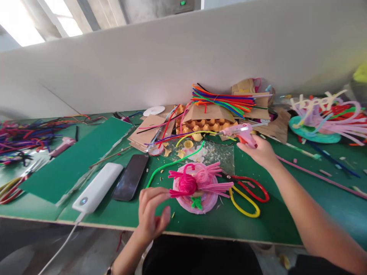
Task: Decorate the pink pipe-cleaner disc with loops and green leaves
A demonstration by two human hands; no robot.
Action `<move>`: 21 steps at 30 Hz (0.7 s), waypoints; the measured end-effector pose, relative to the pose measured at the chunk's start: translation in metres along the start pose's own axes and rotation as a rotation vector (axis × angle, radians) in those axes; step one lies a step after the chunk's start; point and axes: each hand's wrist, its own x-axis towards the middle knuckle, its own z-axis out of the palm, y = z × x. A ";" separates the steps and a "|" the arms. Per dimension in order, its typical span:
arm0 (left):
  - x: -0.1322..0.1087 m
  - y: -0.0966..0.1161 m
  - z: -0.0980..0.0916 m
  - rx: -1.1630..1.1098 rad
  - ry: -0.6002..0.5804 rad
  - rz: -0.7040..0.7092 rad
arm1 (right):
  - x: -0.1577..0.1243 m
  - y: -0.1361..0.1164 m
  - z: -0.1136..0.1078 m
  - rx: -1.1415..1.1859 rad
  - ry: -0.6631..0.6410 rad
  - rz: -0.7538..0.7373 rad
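A pink glue gun [243,132] is gripped in my right hand [259,151], its nozzle pointing left above the back of the table. My left hand [153,212] is at the front edge with thumb and fingers apart. Its fingertips come close to the magenta strands of a round pink pipe-cleaner piece [212,202]; whether they touch I cannot tell. That piece lies flat and carries two coiled balls, bundles of pink strands and a small green leaf shape [196,203]. Just right of it rest scissors [246,212] with one red and one yellow handle loop.
To the left are a black phone [131,177], a white power bank [97,188] with a cable, and a green board [77,160]. Behind stand an egg carton [206,125] and a bundle of coloured pipe cleaners [223,101]. A turquoise-based craft [315,131] sits at right.
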 end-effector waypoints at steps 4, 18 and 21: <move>0.016 -0.021 -0.013 -0.061 0.168 -0.059 | -0.002 -0.001 0.011 -0.008 -0.057 -0.042; 0.050 -0.064 -0.022 0.198 -0.482 -0.170 | -0.007 0.018 0.042 -0.204 -0.013 -0.233; 0.052 -0.075 -0.013 0.230 -0.707 -0.125 | -0.008 0.019 0.042 -0.222 -0.023 -0.254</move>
